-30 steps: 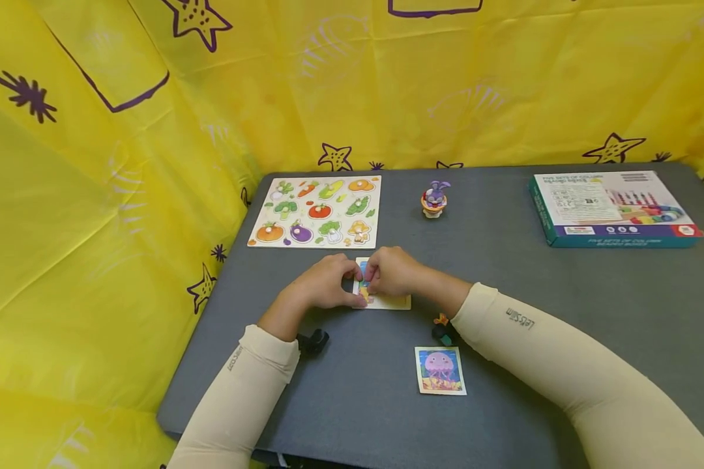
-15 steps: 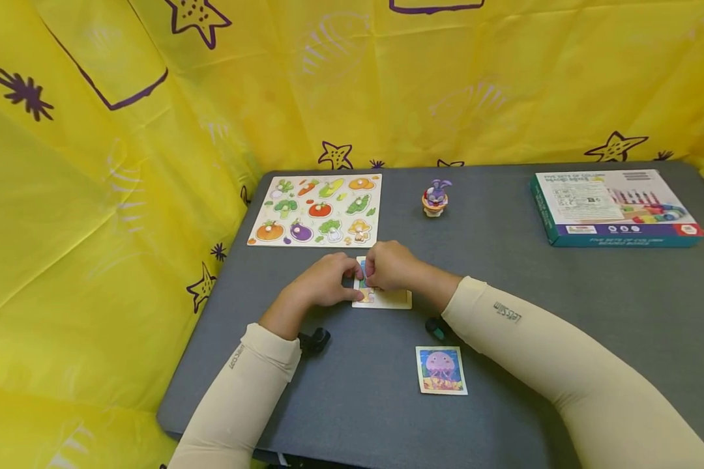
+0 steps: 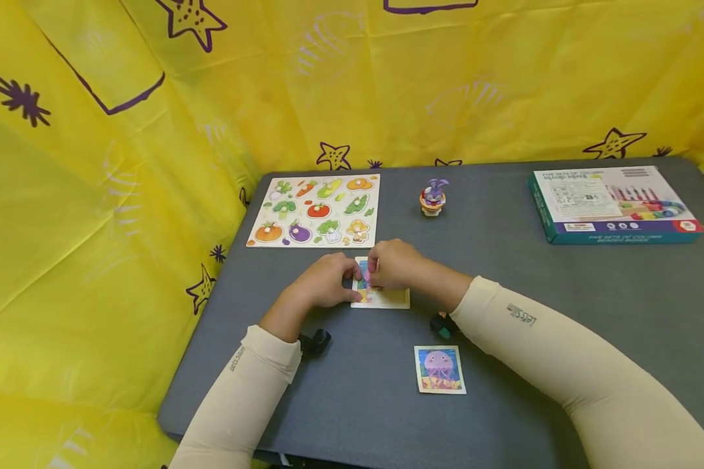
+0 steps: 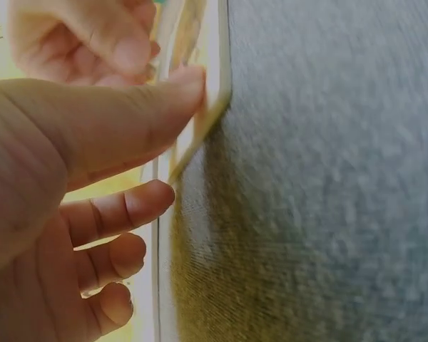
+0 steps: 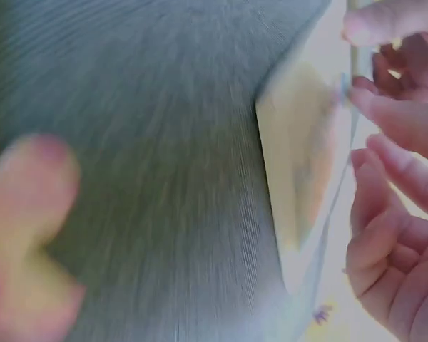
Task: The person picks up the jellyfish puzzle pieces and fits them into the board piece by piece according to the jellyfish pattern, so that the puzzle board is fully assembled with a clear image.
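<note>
Vegetable board (image 3: 337, 212), left of upper centre, carries picture pieces such as a tomato (image 3: 319, 210), seemingly set flat into it. Just below, the left hand (image 3: 322, 283) holds the left end of a small tray (image 3: 396, 299) at the frame's centre, thumb and fingers bent about its edge. The tray looks thin, stiff and light, probably wood or thick card and apt to slide; its bare rim is the safest hold. Coloured picture pieces (image 3: 365, 286) fill its left part; the right end shows plain. The right hand (image 3: 396, 266) bends its fingers over them; whether it pinches a piece cannot be told. Right of upper centre, a rabbit figure (image 3: 435, 191) sits in a basket-like cup (image 3: 432, 207); a jellyfish card (image 3: 440, 369) lies lower centre. At right, a flat box (image 3: 613, 205) looks closed, its contents hidden.
</note>
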Demonstrator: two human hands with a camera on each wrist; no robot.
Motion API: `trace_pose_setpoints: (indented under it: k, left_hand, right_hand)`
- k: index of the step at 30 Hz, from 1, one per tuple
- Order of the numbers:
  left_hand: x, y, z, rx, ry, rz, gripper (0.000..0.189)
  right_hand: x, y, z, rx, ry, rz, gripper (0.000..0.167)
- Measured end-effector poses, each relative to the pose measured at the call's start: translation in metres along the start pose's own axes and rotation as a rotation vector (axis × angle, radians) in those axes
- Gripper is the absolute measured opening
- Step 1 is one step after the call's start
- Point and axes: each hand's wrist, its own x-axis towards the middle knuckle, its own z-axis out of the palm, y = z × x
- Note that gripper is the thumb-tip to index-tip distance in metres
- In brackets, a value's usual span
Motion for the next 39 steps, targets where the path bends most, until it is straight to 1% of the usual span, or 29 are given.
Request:
trace_pose_setpoints:
  k: [2, 4, 7, 10, 12, 15, 17, 19, 24, 28, 31, 35, 39]
  left_hand:
    - [-0.001, 0.004, 0.000, 0.038, -0.002, 0.014, 0.029]
    - [-0.001, 0.008, 0.001, 0.057, -0.003, 0.047, 0.028]
    - [0.001, 0.012, 0.003, 0.047, -0.006, 0.110, 0.025]
    - [0.003, 0.014, 0.004, 0.026, -0.013, 0.147, 0.021]
    - [0.003, 0.014, 0.003, 0.019, -0.017, 0.154, 0.019]
    - [0.004, 0.014, 0.003, 0.015, -0.027, 0.161, 0.018]
    - [0.004, 0.014, 0.003, 0.016, -0.036, 0.165, 0.018]
    - [0.004, 0.014, 0.003, 0.015, -0.043, 0.170, 0.018]
    - [0.005, 0.016, 0.005, 0.008, -0.055, 0.168, 0.021]
    - [0.003, 0.014, 0.006, -0.001, -0.060, 0.156, 0.023]
    - [0.002, 0.013, 0.007, -0.013, -0.061, 0.151, 0.024]
    - [0.003, 0.012, 0.007, -0.021, -0.057, 0.145, 0.025]
    - [0.004, 0.012, 0.007, -0.023, -0.058, 0.134, 0.025]
  right_hand:
    - [-0.012, 0.004, -0.006, -0.033, -0.023, -0.001, 0.009]
    - [-0.028, 0.009, -0.013, -0.071, -0.071, -0.004, 0.007]
    - [-0.050, 0.019, -0.020, -0.142, -0.149, -0.007, 0.015]
    - [-0.071, 0.031, -0.022, -0.181, -0.189, -0.002, 0.027]
    - [-0.082, 0.039, -0.020, -0.184, -0.189, 0.020, 0.034]
    - [-0.097, 0.048, -0.016, -0.177, -0.158, 0.045, 0.041]
    - [-0.104, 0.053, -0.012, -0.177, -0.138, 0.058, 0.041]
    - [-0.109, 0.057, -0.009, -0.176, -0.124, 0.060, 0.037]
    - [-0.116, 0.060, -0.004, -0.155, -0.091, 0.051, 0.029]
    - [-0.116, 0.060, -0.001, -0.121, -0.056, 0.045, 0.028]
    - [-0.115, 0.058, -0.002, -0.073, -0.034, 0.044, 0.026]
    - [-0.107, 0.056, -0.005, -0.009, 0.011, 0.002, 0.021]
    - [-0.092, 0.050, -0.009, 0.055, 0.054, -0.049, 0.018]
